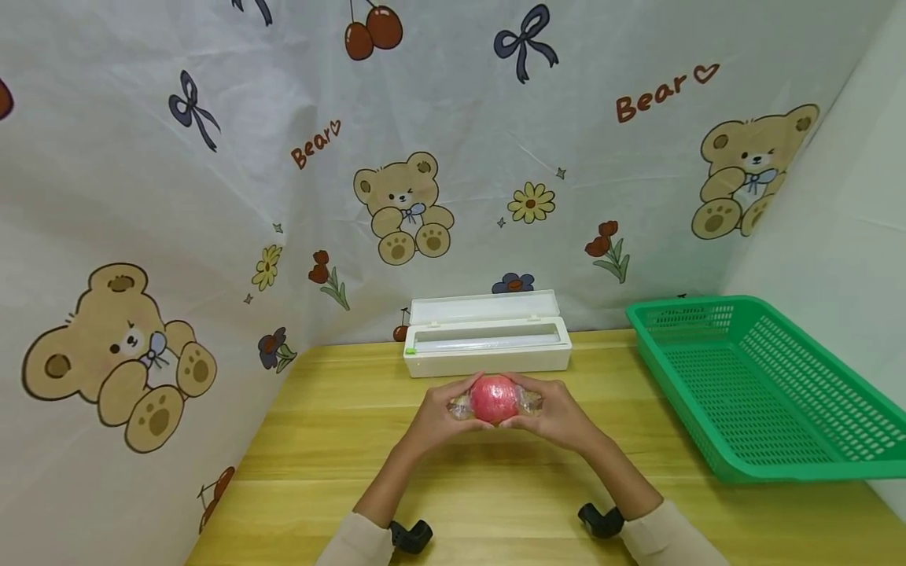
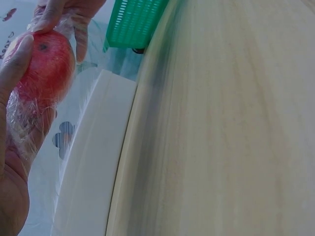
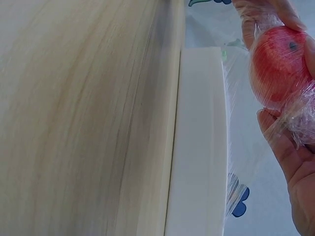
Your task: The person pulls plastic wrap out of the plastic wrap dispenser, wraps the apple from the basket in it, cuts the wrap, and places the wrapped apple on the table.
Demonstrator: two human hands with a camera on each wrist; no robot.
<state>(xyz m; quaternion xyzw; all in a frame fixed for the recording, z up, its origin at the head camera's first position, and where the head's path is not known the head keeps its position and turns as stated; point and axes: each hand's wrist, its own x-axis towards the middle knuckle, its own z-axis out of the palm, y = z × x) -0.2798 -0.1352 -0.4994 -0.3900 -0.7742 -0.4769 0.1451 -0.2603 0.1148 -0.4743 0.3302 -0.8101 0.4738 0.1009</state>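
A round red fruit [image 1: 494,398], covered in clear plastic wrap, is held above the table between both hands. My left hand [image 1: 440,414] grips it from the left, thumb on the near side and fingers on the far side. From the right, my right hand [image 1: 561,413] grips it the same way. Bunched plastic wrap [image 3: 300,115] sticks out at both sides of the fruit, within the hands. A small dark spot marks the fruit's skin in both wrist views. Just behind the hands stands a white wrap dispenser [image 1: 488,362], lid raised and a roll inside.
At the right of the wooden table [image 1: 340,464] stands a green perforated basket [image 1: 739,472]. A bear-patterned cloth [image 1: 453,102] hangs behind the table and along its left side. A small green piece [image 1: 410,351] sits at the dispenser's left end.
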